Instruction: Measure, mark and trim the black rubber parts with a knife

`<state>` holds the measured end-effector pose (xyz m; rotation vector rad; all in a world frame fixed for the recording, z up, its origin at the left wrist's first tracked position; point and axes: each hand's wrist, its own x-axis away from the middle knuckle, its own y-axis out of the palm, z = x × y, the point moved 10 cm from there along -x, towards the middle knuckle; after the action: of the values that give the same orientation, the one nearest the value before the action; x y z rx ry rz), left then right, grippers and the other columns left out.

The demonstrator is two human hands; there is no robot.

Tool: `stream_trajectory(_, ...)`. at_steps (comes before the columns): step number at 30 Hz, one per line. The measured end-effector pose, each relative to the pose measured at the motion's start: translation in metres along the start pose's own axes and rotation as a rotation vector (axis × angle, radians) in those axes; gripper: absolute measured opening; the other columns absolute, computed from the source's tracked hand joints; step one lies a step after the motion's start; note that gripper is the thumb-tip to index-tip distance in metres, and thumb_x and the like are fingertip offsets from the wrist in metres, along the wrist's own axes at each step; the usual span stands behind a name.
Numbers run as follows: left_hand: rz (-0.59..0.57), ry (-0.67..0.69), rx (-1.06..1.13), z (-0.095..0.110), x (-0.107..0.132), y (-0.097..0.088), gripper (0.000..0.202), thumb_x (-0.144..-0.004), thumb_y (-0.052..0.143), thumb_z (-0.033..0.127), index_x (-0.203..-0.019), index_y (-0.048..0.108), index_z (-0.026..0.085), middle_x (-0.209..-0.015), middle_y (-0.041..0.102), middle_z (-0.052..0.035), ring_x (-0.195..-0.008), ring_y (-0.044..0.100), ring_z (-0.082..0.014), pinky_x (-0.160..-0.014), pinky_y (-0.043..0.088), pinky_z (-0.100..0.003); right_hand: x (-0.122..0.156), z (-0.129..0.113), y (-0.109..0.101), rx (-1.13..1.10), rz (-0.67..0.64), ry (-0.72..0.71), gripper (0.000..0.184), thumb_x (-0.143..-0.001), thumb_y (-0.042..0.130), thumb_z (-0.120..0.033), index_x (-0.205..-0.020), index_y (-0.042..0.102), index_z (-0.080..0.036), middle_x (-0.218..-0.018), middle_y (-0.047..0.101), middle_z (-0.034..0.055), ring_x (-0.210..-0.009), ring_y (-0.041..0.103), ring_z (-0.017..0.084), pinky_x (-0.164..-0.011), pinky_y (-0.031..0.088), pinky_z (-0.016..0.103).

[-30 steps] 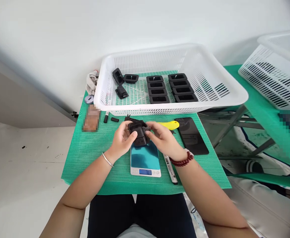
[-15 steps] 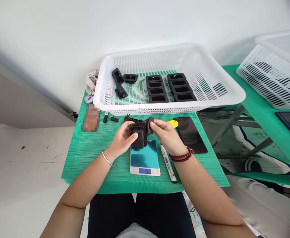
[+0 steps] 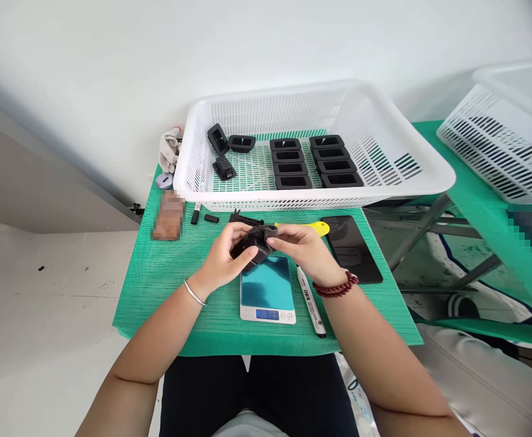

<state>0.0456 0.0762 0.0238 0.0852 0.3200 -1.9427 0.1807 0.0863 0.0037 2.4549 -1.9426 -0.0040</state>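
So the black part (image 3: pixel 257 250) is up in the air over the far edge of the scale (image 3: pixel 267 288), left hand (image 3: pixel 229 255) curled round it with the thumb on top, right hand (image 3: pixel 302 249) pinching what looks like a dark cloth (image 3: pixel 271 230) against its right side. Looks like wiping to me, and the next move probably calls for a firm left grip and small turns. Marker (image 3: pixel 310 303) lies right of the scale, basket (image 3: pixel 430 176) of similar pieces (image 3: pixel 291 168) on the far side.
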Motion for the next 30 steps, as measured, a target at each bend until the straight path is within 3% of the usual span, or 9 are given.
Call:
stream_trajectory(2, 0.035, -0.016, -0.062, -0.002, 0.0, -0.004, 0.036, -0.082, 0.064, 0.038, -0.11, 0.049, 0.021, -0.098, 0.065, -0.0057, -0.09, 0.063, -0.0171, -0.077, 0.052, -0.029, -0.001, 0.003, 0.001, 0.05, -0.031, 0.0, 0.026, -0.074, 0.072, -0.043, -0.083, 0.068, -0.019, -0.083, 0.068, 0.0028, -0.077, 0.06, 0.016, -0.073, 0.049, 0.032)
stream_trajectory(5, 0.049, 0.002, -0.191, 0.003, 0.001, -0.005, 0.027, -0.088, 0.057, 0.038, -0.109, 0.051, 0.022, -0.1, 0.065, -0.0056, -0.094, 0.063, -0.0174, -0.083, 0.051, -0.031, -0.002, 0.002, 0.001, 0.182, -0.029, -0.014, 0.027, -0.077, 0.068, -0.044, -0.078, 0.063, -0.018, -0.077, 0.064, 0.0017, -0.072, 0.056, 0.015, -0.068, 0.046, 0.03)
stream_trajectory(11, 0.117, 0.15, -0.453, 0.025, 0.005, -0.004, 0.023, -0.095, 0.042, 0.032, -0.111, 0.052, 0.02, -0.105, 0.066, -0.0079, -0.098, 0.064, -0.0194, -0.084, 0.05, -0.034, -0.003, -0.02, 0.01, 0.494, 0.087, -0.131, 0.032, -0.084, 0.056, -0.041, -0.064, 0.044, -0.02, -0.061, 0.049, -0.0022, -0.06, 0.045, 0.012, -0.06, 0.035, 0.028)
stream_trajectory(15, 0.066, 0.189, -0.431, 0.024, 0.008, 0.001, 0.021, -0.093, 0.044, 0.032, -0.109, 0.051, 0.02, -0.1, 0.067, -0.0078, -0.091, 0.065, -0.0196, -0.077, 0.051, -0.033, -0.001, -0.029, 0.016, 0.596, 0.112, -0.211, 0.038, -0.088, 0.049, -0.042, -0.06, 0.034, -0.022, -0.056, 0.041, -0.0031, -0.055, 0.037, 0.012, -0.055, 0.029, 0.028)
stream_trajectory(21, 0.205, 0.115, -0.29, 0.016, 0.01, -0.02, 0.02, -0.092, 0.048, 0.034, -0.109, 0.049, 0.022, -0.071, 0.062, -0.0001, -0.057, 0.057, -0.0127, -0.059, 0.044, -0.028, 0.005, -0.036, 0.036, 0.513, -0.153, -0.304, 0.025, -0.092, 0.047, -0.039, -0.074, 0.047, -0.021, -0.075, 0.054, 0.0016, -0.07, 0.049, 0.015, -0.065, 0.04, 0.029)
stream_trajectory(23, 0.187, 0.132, -0.334, 0.019, 0.009, -0.018, 0.015, -0.092, 0.047, 0.033, -0.099, 0.053, 0.021, -0.071, 0.062, -0.0004, -0.057, 0.056, -0.0121, -0.059, 0.044, -0.028, 0.006, -0.037, 0.038, 0.536, -0.137, -0.324, 0.025, -0.092, 0.046, -0.037, -0.073, 0.045, -0.021, -0.074, 0.053, 0.0019, -0.07, 0.049, 0.015, -0.065, 0.04, 0.03)
stream_trajectory(27, 0.144, 0.173, -0.383, 0.026, 0.007, -0.009, 0.015, -0.092, 0.047, 0.031, -0.086, 0.055, 0.02, -0.073, 0.063, -0.0011, -0.061, 0.058, -0.0123, -0.059, 0.043, -0.026, 0.005, -0.038, 0.031, 0.597, 0.015, -0.345, 0.031, -0.096, 0.035, -0.033, -0.067, 0.036, -0.022, -0.065, 0.047, 0.0006, -0.063, 0.044, 0.015, -0.062, 0.036, 0.031)
stream_trajectory(30, 0.157, 0.133, -0.355, 0.021, 0.006, -0.012, 0.015, -0.092, 0.047, 0.029, -0.087, 0.057, 0.019, -0.073, 0.063, -0.0009, -0.063, 0.059, -0.0123, -0.06, 0.044, -0.026, 0.004, -0.035, 0.036, 0.596, -0.104, -0.33, 0.027, -0.095, 0.037, -0.033, -0.071, 0.041, -0.021, -0.07, 0.05, 0.0015, -0.066, 0.046, 0.015, -0.063, 0.038, 0.03)
